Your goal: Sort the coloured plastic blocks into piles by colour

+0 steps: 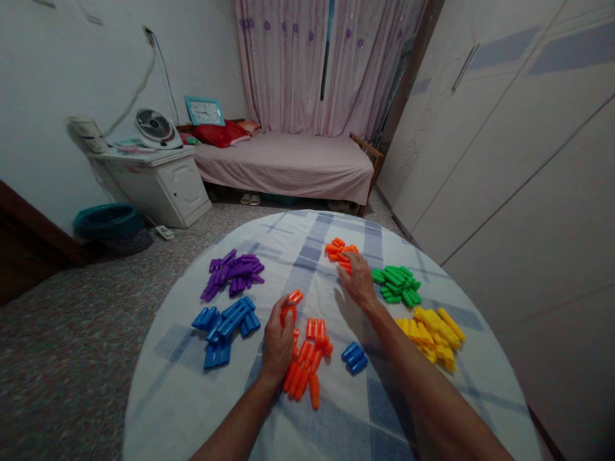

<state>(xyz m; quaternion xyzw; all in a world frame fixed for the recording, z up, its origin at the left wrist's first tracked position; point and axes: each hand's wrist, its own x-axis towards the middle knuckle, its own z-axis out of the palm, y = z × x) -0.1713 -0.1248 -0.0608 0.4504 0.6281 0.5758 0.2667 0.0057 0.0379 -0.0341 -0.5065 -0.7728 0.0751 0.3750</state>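
Note:
My left hand (278, 342) is closed around orange bullet-shaped plastic pieces (295, 297), which stick out past the thumb and fingers. Beside it on the cloth lies a loose heap of similar orange pieces (307, 362), some lined up side by side. Farther back, my right hand (358, 278) reaches over a second orange pile (336, 246). Its thumb and fingers are apart, with orange showing between them; whether they press on a piece is hard to see. A small group of blue pieces (354, 357) rests between my forearms.
On the round table's checked cloth (182, 410) are a purple pile (235, 272), a blue pile (228, 326), a green pile (398, 285) and a yellow pile (435, 333). Beyond stand a bed (288, 160), a white cabinet (168, 186) with a fan (154, 126), and a wardrobe (504, 160).

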